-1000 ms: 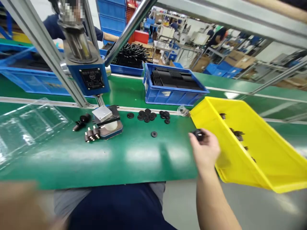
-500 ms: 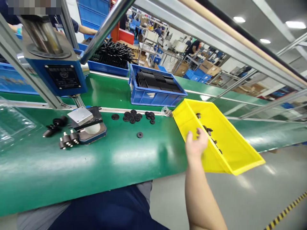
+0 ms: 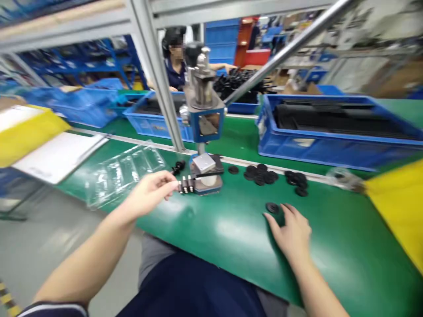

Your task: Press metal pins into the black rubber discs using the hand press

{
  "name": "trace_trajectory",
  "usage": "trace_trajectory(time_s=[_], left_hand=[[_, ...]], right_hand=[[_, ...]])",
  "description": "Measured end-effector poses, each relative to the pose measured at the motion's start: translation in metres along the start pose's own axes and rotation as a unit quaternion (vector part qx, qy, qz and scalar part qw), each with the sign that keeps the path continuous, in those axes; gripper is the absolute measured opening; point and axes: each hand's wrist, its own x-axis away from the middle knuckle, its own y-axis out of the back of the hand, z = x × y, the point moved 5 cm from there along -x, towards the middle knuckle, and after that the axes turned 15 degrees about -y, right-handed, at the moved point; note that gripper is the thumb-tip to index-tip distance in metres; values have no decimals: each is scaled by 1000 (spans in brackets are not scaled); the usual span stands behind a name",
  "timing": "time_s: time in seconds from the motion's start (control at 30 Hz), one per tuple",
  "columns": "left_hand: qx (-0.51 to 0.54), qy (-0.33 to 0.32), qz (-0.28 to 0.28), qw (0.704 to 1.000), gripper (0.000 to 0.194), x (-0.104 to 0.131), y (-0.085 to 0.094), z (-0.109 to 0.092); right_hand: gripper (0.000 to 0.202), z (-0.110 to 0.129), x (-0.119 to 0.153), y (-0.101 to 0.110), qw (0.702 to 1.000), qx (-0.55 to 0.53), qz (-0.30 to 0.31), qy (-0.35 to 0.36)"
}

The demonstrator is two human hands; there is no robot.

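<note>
the green worktop [image 3: 228, 246] slants across my view, with a busy workshop blurred beyond it. nearest, my right hand [image 3: 292, 235] is spread, thumb and fingers apart, just beside a lone black disc [image 3: 272, 207] lying on the green. it looks thin, so i judge that a fingertip coming in off-level could skid it away. my left hand [image 3: 152, 191] has thumb and finger drawn close at the end of a row of dark pin-ended cylinders [image 3: 185, 184]; blur means i cannot tell whether it grips one. they sit tightly together, so a sideways nudge there might topple the neighbours or knock them against the bench press [image 3: 206, 123].

as for containers, a clear compartmented tray [image 3: 122, 171] lies beyond my left forearm; glare hides whether anything sits in it. at the right edge a yellow bin [image 3: 401, 207] is cut off, its inside out of my sight. past the clustered black discs [image 3: 259, 174], a blue crate [image 3: 317, 149] holds stacked flat black pieces; another blue crate [image 3: 145, 125], partly behind the metal post [image 3: 161, 88], carries something dark. farther still, a blue bin [image 3: 243, 108] is heaped with thin black parts, a co-worker's hand [image 3: 229, 68] near them.
</note>
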Motion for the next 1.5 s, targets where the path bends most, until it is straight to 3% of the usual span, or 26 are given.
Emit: trace_trajectory(time_s=[0.13,0.27,0.33,0.53,0.67,0.9,1.0,1.17,1.27,1.37,1.43,1.5], left_hand=[[-90,66,-34,993,43,-25,-9,50],[-117,64,42,990,71,-46,-41,84],[-129,64,65,987,68,-52,-50,90],[-39,87,81,992,48,-48,-63,97],[-7,70,71,995,44,-44,-65,99],[120,86,113,983,39,-44,-58,99],[179,78,84,977,39,-45,-50,95],[165,56,16,985,45,-28,-43,75],[214,63,50,974,36,0,-73,62],[281,72,99,952,31,28,-128,59],[306,80,101,943,33,41,-163,64],[312,78,59,945,39,47,-183,72]], right_hand=[[75,-8,-3,-8,999,35,-35,3],[78,-8,-1,-4,998,39,-56,1],[75,-6,-1,-3,998,35,-59,6],[62,-12,-1,-4,998,17,-62,7],[52,-14,1,-5,998,9,-60,6],[45,-15,2,-3,998,9,-62,16],[45,-15,2,-4,998,9,-61,16],[48,-18,1,-1,998,-7,-58,2],[52,-11,-14,1,999,-8,-51,-4],[51,17,-40,-9,999,15,-31,20],[50,45,-57,-23,998,32,-11,53],[53,74,-66,-40,995,47,8,91]])
